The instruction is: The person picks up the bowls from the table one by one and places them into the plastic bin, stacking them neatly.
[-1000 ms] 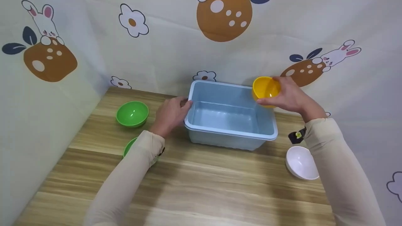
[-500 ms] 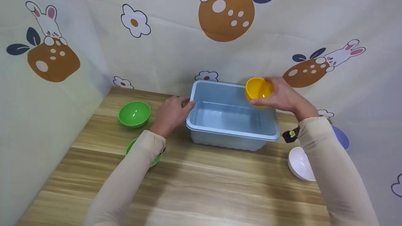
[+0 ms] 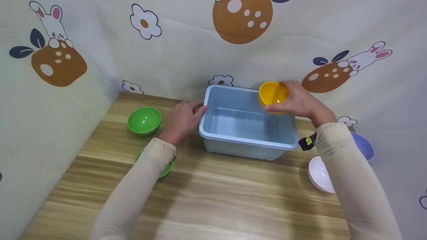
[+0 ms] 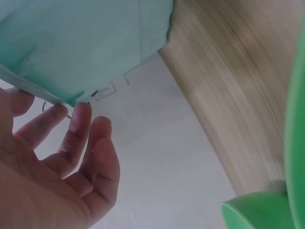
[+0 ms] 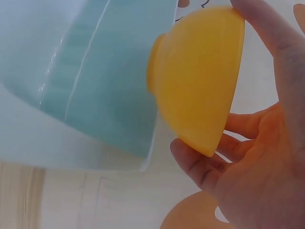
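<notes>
Yellow round plastic bowl (image 3: 273, 94) sits tilted in our right hand (image 3: 298, 101), fingers curled round its rim, over the 1 o'clock corner of the pale blue rectangular plastic tub (image 3: 247, 141). Our left hand (image 3: 181, 120) rests with relaxed fingers against the tub's 9 o'clock rim, near a green round plastic bowl (image 3: 144, 120).

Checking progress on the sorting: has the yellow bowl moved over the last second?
Yes. The right hand has carried the yellow bowl leftward, from over the blue bin's far right corner to further inside its rim.
</notes>
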The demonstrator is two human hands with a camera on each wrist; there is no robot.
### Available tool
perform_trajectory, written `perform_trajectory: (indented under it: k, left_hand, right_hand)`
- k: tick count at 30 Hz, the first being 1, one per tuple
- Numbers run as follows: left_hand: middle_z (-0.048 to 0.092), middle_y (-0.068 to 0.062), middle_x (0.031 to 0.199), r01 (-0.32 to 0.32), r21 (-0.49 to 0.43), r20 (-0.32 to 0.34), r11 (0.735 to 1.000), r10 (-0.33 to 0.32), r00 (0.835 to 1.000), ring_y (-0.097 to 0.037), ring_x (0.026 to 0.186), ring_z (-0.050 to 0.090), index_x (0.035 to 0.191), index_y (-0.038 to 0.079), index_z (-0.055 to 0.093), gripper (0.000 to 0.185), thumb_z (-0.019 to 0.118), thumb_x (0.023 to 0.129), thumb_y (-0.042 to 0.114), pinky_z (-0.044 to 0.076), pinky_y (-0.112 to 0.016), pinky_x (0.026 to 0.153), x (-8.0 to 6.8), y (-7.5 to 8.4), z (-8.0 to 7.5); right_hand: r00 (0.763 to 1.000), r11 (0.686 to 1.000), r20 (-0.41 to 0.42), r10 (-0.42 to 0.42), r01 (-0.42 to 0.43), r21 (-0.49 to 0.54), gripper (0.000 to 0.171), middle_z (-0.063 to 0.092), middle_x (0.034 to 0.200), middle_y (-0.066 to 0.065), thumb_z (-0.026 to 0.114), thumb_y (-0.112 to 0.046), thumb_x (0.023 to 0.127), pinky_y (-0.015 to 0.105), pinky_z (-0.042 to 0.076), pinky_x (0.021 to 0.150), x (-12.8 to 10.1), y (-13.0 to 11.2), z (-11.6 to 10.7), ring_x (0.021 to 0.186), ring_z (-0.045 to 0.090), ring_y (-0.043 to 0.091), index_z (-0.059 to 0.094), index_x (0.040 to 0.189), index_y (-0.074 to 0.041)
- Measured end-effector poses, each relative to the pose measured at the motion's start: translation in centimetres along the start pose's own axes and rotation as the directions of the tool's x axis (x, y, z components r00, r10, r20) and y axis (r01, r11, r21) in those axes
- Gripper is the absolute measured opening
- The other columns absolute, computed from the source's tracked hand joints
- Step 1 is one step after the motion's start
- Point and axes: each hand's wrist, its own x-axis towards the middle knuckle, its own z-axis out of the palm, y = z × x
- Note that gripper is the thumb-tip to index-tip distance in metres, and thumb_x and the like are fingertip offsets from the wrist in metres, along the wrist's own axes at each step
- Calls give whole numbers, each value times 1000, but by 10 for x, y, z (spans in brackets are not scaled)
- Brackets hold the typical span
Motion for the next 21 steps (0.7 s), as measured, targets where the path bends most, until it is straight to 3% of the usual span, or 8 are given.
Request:
perform_trajectory:
  k: [10,21]
  left_hand:
    - [65,-8,130,36,-48,22,998,-35,999,-24,113,57,145,29,58,49,54,102,52,52,-46,97,3,5,2]
    - [65,-8,129,33,-55,7,998,-33,999,-24,111,58,144,32,59,47,55,101,52,53,-45,93,0,0,-1]
  right_hand:
    - [997,998,53,57,-57,-3,118,39,148,14,83,-70,68,53,49,109,7,-5,2,125,45,32,31,157,-12]
    - [997,999,72,21,-18,-39,117,35,152,14,84,-68,67,50,50,108,26,-17,8,126,45,32,32,156,-13]
